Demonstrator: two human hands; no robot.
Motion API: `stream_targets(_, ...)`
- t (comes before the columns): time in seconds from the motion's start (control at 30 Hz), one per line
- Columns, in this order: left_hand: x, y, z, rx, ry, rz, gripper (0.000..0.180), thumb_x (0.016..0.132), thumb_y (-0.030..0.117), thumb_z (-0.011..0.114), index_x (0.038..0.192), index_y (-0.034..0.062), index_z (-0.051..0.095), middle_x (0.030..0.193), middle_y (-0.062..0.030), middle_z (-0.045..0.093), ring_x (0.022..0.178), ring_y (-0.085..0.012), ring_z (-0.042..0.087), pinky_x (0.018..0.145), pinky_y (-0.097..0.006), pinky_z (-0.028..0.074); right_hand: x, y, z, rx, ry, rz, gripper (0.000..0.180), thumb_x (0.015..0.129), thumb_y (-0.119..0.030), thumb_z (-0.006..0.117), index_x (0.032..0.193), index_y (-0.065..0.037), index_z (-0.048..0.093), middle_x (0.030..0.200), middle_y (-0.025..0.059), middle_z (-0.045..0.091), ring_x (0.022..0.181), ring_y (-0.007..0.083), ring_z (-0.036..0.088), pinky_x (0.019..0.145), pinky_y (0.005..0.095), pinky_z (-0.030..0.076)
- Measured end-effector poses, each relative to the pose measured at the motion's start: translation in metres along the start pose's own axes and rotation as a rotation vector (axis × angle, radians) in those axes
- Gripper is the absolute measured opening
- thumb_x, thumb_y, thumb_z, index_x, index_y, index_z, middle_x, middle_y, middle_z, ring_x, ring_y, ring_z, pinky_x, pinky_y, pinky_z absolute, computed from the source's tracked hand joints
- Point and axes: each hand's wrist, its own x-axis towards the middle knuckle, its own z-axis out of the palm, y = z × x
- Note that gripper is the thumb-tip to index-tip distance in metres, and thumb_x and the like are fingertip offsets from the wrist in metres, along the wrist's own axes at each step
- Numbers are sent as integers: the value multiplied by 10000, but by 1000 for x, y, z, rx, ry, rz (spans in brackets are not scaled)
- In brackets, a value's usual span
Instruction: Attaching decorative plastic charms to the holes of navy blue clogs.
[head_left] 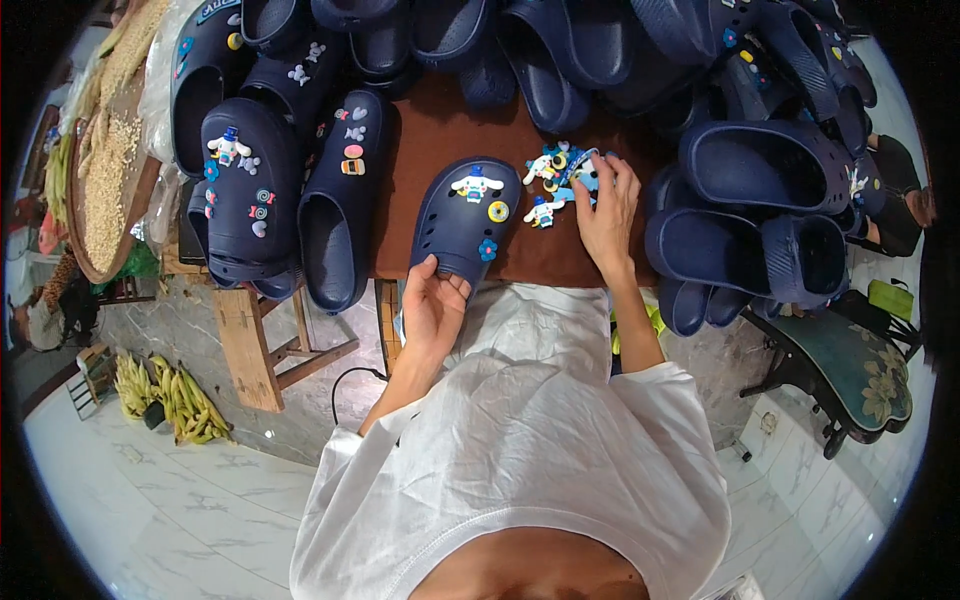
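Note:
A navy blue clog (455, 215) lies in front of me, toe pointing away, on the brown tabletop. Three charms sit in its holes: a white long-eared character (476, 184), a yellow ring-shaped charm (498, 211) and a blue flower (488, 250). My left hand (437, 305) grips the clog's near end, its fingertips inside the opening and thumb on the outside. To the right of the clog is a small pile of loose shoe charms (548, 178) in blue, white and yellow. My right hand (608, 215) is over the pile's right side, fingers bent and apart, fingertips touching charms.
Several clogs with charms (245, 185) stand close on the left. More navy clogs (545, 50) line the far edge, and others are stacked at the right (755, 165). The brown tabletop (400, 150) ends just before my body. A wooden stool (250, 345) stands below left.

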Motion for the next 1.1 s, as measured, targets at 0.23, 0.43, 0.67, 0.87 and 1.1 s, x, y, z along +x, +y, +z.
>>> stream_targets(0.23, 1, 1, 11, 33, 65, 5, 237, 923, 248, 596, 1072, 65, 568, 1056, -60, 657, 1007, -212, 627, 915, -347, 477, -35, -8, -12, 55, -24, 11, 432, 874, -206, 701, 1269, -79, 581, 1282, 157, 508, 1233, 390, 447, 1014, 498, 380)
stream_targets(0.43, 3, 1, 9, 72, 64, 9, 183, 914, 272, 611, 968, 104, 562, 920, -21, 631, 877, -170, 613, 791, -307, 476, -47, -4, -16, 139, -71, 20, 325, 920, -175, 638, 1233, -90, 616, 1250, 151, 543, 1201, 357, 489, 1009, 473, 384)
stream_targets(0.67, 3, 2, 5, 61, 73, -5, 193, 925, 278, 594, 990, 98, 573, 950, -30, 649, 875, -170, 612, 796, -302, 476, -4, 19, -2, 94, 101, 94, 293, 957, -68, 523, 1239, -47, 601, 1244, 168, 530, 1122, 368, 518, 977, 462, 403)
stream_targets(0.87, 9, 1, -16, -64, -46, -33, 428, 959, 293, 529, 1293, 31, 479, 1322, -140, 578, 1224, -261, 564, 1078, -401, 418, 20, 24, 10, -97, 60, 74, 309, 895, -38, 587, 1196, -80, 640, 1131, 153, 591, 1048, 373, 558, 907, 469, 445)
stream_targets(1.1, 6, 0, 7, -186, 9, -17, 440, 918, 142, 558, 1312, -19, 448, 1365, -193, 538, 1267, -312, 540, 1099, -469, 422, 10, 18, 3, 148, 68, 196, 251, 882, -43, 645, 1123, -28, 577, 1046, 179, 543, 932, 331, 588, 824, 416, 486)
